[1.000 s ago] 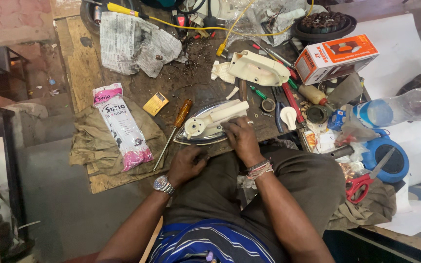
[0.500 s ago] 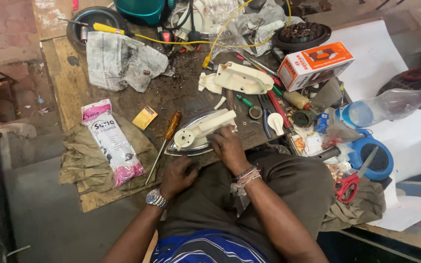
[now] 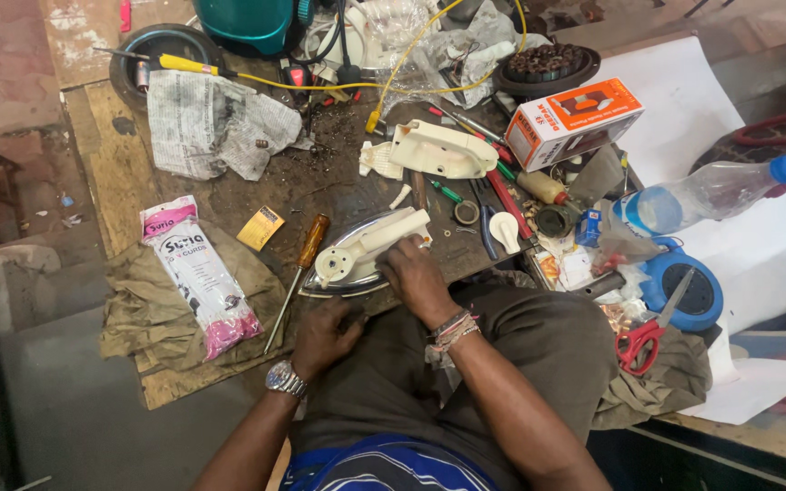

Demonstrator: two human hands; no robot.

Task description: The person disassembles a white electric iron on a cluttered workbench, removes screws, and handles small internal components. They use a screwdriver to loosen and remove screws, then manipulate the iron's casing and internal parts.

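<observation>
Head view: your right hand [image 3: 416, 273] lies curled over the near end of the iron [image 3: 357, 256], fingers bent down onto its cream top part, while the iron sits flat on the dark board at the table's front edge, just ahead of your lap. Your left hand [image 3: 325, 335] rests half-closed at the iron's near rim, gripping nothing that you can make out. A screwdriver [image 3: 295, 278] lies just left of the iron, a pink-and-white packet [image 3: 200, 275] further left on a cloth [image 3: 152, 309], and red scissors [image 3: 643, 335] well off to the right.

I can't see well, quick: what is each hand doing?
Left hand: curled at the edge of the iron, grip cannot be told.
Right hand: resting on the iron, fingers bent.
</observation>
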